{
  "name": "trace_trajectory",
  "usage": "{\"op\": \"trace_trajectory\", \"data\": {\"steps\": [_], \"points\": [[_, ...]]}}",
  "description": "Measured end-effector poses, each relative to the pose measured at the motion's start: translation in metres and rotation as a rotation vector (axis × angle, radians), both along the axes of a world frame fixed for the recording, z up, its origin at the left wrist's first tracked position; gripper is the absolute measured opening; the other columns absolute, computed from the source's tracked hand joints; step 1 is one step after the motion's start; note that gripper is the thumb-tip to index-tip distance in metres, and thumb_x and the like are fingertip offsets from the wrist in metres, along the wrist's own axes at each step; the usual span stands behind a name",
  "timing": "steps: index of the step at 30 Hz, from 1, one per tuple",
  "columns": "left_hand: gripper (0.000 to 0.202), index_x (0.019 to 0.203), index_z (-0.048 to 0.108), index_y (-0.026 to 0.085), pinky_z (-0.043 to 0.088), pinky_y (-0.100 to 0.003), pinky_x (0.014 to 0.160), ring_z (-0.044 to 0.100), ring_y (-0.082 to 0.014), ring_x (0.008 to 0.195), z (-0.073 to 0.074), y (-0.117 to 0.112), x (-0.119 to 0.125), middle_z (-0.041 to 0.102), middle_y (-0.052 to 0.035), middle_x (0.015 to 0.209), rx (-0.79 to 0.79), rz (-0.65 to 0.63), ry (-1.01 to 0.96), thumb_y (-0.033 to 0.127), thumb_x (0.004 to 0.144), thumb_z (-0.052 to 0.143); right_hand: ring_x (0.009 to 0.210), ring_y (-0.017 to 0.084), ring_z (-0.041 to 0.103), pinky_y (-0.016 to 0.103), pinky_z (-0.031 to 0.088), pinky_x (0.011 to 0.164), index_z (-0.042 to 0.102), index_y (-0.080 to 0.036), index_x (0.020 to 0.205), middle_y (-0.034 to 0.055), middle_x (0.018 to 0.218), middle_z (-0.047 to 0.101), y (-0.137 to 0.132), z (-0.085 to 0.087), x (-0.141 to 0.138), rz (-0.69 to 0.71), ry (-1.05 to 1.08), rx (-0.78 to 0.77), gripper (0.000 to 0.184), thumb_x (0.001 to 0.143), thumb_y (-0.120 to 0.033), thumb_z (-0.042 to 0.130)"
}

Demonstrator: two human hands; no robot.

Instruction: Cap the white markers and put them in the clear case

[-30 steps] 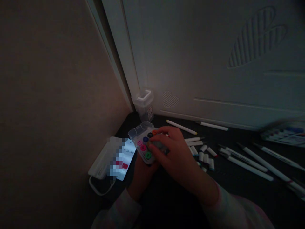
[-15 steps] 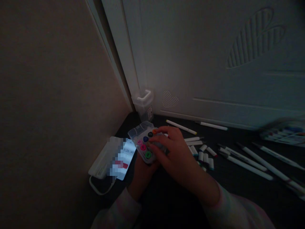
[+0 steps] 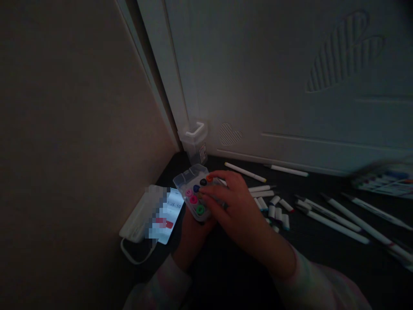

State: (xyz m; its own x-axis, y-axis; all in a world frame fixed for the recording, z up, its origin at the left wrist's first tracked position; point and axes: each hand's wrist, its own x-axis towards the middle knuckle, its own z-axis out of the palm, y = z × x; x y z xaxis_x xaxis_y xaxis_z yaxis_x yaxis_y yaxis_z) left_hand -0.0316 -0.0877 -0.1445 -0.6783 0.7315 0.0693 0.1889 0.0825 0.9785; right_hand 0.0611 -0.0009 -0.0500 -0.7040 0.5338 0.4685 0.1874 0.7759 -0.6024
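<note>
**Fingers (image 3: 214, 190) of the right hand (image 3: 243, 211) bent over the open case (image 3: 191, 175)**

The right fingertips are set close together among the marker ends in the case; whether a marker is gripped by them cannot be told. The case is held from below by the left hand (image 3: 195, 230), whose fingers are mostly hidden beneath it. It is kept tilted above the dark table (image 3: 232, 271), with its clear lid folded back.

In the case, coloured ends are seen: a pale pink end (image 3: 189, 192), a deep pink end (image 3: 193, 199), a green end (image 3: 200, 210), a blue end (image 3: 196, 188), a black end (image 3: 203, 182) and an orange end (image 3: 209, 178). The orange one is reached by the right index fingertip.

Behind the case, a clear tub (image 3: 195, 142) is stood upright, with a handle on top. To the left of the case, a lit phone (image 3: 172, 209) is laid beside a white box (image 3: 137, 221), part of both being blurred out. To the right of the case, short caps (image 3: 278, 213) are clustered, and farther right, long pens (image 3: 335, 224) are scattered. Behind and to the right of the case, a yellow-ended pen (image 3: 245, 172) is laid near the white panel (image 3: 258, 86).
</note>
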Motion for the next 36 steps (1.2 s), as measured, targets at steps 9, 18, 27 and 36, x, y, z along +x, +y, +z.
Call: {"op": "trace_trajectory", "data": {"steps": [9, 18, 27, 36], "points": [[0.056, 0.11, 0.044, 0.018, 0.044, -0.038, 0.082, 0.057, -0.0234, 0.095, -0.0013, 0.0005, -0.0007, 0.06, -0.0077, 0.106, 0.014, -0.004, 0.008, 0.028, 0.06, 0.066, 0.103, 0.022, 0.048, 0.04, 0.038, 0.09, 0.065, -0.02, 0.087, 0.0072, 0.107, 0.056, -0.0004, -0.0013, -0.0018, -0.017, -0.004, -0.062, 0.014, 0.078, -0.023, 0.055], [0.057, 0.11, 0.045, 0.018, 0.043, -0.039, 0.084, 0.056, -0.0244, 0.097, 0.0019, 0.0006, -0.0005, 0.06, -0.0079, 0.107, 0.014, -0.004, -0.005, 0.028, 0.059, 0.067, 0.105, 0.021, 0.047, 0.04, 0.038, 0.09, 0.065, -0.021, 0.086, 0.0069, 0.11, 0.054, 0.0006, -0.001, -0.0015, -0.008, 0.004, -0.087, 0.014, 0.077, -0.022, 0.055], [0.057, 0.109, 0.043, 0.017, 0.044, -0.039, 0.083, 0.056, -0.0245, 0.097, 0.0021, 0.0018, 0.0006, 0.058, -0.0099, 0.108, 0.009, -0.001, 0.021, 0.033, 0.06, 0.066, 0.105, 0.021, 0.047, 0.039, 0.038, 0.091, 0.066, -0.02, 0.081, 0.0068, 0.109, 0.056, -0.0006, -0.0002, -0.0039, -0.022, 0.002, -0.126, 0.011, 0.074, -0.022, 0.059], [0.055, 0.109, 0.042, 0.017, 0.044, -0.039, 0.082, 0.057, -0.0245, 0.096, 0.003, 0.0019, 0.0, 0.058, -0.0104, 0.108, 0.01, -0.008, 0.039, 0.029, 0.06, 0.065, 0.105, 0.021, 0.048, 0.04, 0.038, 0.091, 0.067, -0.021, 0.081, 0.0067, 0.11, 0.056, 0.0014, -0.0018, -0.0066, -0.01, 0.026, -0.176, 0.01, 0.074, -0.023, 0.06]]}}
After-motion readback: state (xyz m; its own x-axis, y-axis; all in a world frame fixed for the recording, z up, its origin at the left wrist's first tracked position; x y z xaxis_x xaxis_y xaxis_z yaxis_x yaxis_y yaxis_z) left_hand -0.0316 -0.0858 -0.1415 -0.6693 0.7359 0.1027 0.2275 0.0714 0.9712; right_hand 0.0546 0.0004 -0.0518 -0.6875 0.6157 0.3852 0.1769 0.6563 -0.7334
